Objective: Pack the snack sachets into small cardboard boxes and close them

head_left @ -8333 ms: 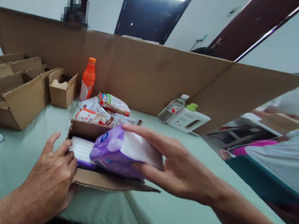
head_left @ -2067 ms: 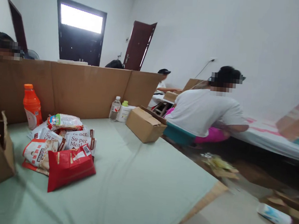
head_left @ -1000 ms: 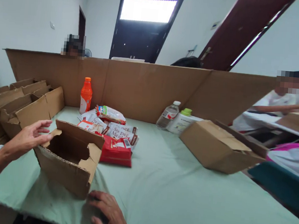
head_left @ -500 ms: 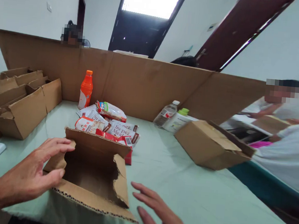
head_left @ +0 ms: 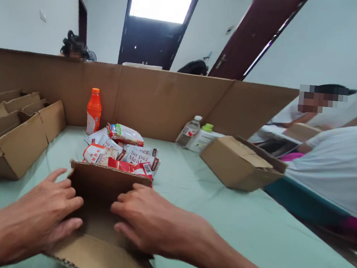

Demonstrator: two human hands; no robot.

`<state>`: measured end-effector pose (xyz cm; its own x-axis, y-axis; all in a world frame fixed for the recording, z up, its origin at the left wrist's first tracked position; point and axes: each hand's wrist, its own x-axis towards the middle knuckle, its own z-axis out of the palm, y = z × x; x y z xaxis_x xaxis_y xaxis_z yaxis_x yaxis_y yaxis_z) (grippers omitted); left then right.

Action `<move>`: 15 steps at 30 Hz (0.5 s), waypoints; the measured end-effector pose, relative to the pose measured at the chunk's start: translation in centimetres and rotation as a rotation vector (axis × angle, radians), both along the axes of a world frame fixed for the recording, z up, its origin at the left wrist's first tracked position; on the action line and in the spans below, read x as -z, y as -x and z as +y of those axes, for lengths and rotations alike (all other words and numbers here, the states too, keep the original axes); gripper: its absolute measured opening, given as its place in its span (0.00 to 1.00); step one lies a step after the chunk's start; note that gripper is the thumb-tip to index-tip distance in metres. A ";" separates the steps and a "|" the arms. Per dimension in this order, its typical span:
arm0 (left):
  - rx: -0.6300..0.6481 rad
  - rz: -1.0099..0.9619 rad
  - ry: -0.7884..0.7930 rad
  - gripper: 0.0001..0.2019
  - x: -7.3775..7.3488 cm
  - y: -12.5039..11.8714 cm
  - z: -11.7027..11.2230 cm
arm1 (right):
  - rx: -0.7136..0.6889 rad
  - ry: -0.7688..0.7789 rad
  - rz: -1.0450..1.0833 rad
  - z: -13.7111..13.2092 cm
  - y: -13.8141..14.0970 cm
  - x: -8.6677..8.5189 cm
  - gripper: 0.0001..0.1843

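An open cardboard box (head_left: 102, 254) stands close in front of me, its back flap upright and its front flap folded out toward me. At its left side, my left hand (head_left: 48, 208) has its fingers curled over the side flap, the index finger raised. My right hand (head_left: 146, 218) reaches across the right side with bent fingers over the other side flap. Both hands hide those flaps. Just behind the box lies a pile of packets: white Su-per Meal sachets (head_left: 137, 156), an orange-and-white packet (head_left: 100, 154), a red packet (head_left: 130, 167) and a clear-and-red snack bag (head_left: 125, 134).
An orange bottle (head_left: 93, 112) stands behind the packets. A clear bottle (head_left: 188, 133) and a white bottle with green cap (head_left: 201, 139) lean near another box (head_left: 238, 164). Several boxes (head_left: 18, 136) stand left. A cardboard partition (head_left: 168, 104) crosses behind; people sit beyond and right.
My right hand has moved left from beside the box onto its right side flap. My left hand's fingers have curled more over the left flap. The view has shifted slightly.
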<state>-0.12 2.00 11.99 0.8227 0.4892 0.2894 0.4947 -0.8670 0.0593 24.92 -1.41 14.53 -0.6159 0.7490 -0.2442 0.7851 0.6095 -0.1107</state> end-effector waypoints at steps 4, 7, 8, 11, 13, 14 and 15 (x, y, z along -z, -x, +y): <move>-0.087 -0.104 -0.166 0.07 1.9 2.5 0.4 | 0.152 -0.193 0.373 -3.5 -5.9 2.6 0.12; -0.120 -0.159 -0.207 0.10 3.2 3.6 0.5 | 0.227 -0.262 0.535 -5.1 -8.8 6.5 0.22; -0.132 -0.173 -0.207 0.12 3.7 3.7 0.4 | 0.244 -0.279 0.571 -5.4 -9.3 7.8 0.25; -0.171 -0.189 -0.159 0.18 5.0 3.7 0.2 | 0.267 -0.274 0.662 -5.8 -10.1 10.2 0.28; -0.177 -0.177 -0.126 0.21 5.7 3.5 0.0 | 0.274 -0.230 0.734 -5.5 -10.6 10.1 0.24; -0.177 -0.175 -0.119 0.22 6.0 3.4 -0.1 | 0.281 -0.207 0.775 -5.0 -11.0 9.7 0.20; -0.174 -0.177 -0.117 0.23 6.4 3.3 -0.2 | 0.299 -0.202 0.817 -4.3 -11.4 9.1 0.16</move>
